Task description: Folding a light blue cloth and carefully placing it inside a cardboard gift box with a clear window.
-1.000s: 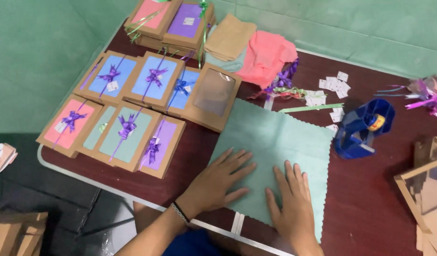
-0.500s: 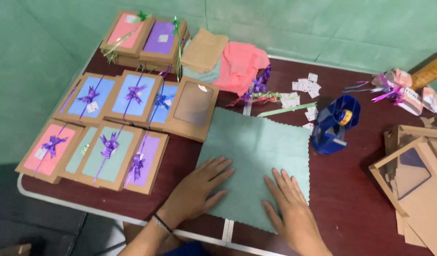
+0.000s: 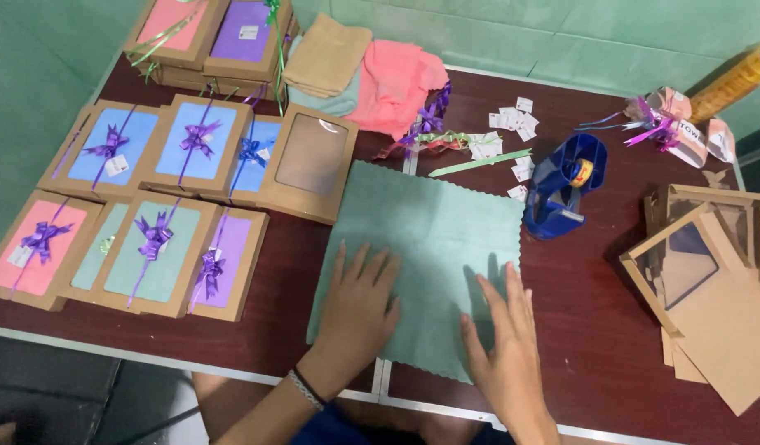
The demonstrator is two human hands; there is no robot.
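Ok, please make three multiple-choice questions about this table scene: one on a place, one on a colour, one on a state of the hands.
1. Where does the blue tape dispenser stand?
A. right of the green cloth
B. on the gift boxes
C. under the left hand

2. What colour is the cloth under the hands?
A. pink
B. light green
C. purple

3. How are the left hand and right hand?
A. both closed in fists
B. both flat and open on the cloth
C. both lifted, holding a box

Answers:
1 A, it stands on the dark table just past the cloth's right edge.
2 B, the spread cloth is light green.
3 B, the fingers are spread and the palms rest on the cloth.
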